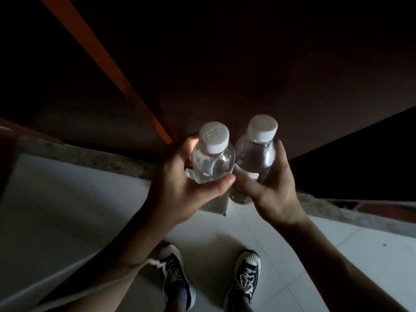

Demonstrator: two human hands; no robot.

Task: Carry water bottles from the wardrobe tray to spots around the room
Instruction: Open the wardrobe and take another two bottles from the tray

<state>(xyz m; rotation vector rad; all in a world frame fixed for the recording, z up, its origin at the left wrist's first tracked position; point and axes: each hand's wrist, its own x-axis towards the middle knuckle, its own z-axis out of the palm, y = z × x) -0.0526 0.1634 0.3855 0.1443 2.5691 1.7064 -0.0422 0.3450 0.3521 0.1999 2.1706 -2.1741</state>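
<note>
Two clear water bottles with white caps are upright side by side, touching, in the middle of the head view. My left hand [180,188] is wrapped around the left bottle [211,161], thumb across its front. My right hand [272,192] grips the right bottle [255,158] from the right side. Both bottles are held in the air in front of a dark brown wardrobe [225,64]. The wardrobe tray is not visible.
The wardrobe fills the top of the view, with an orange-lit edge [101,61] running diagonally. A stone plinth [90,154] runs along its base. Pale floor tiles [67,210] lie below. My two sneakers [209,278] stand close to the wardrobe.
</note>
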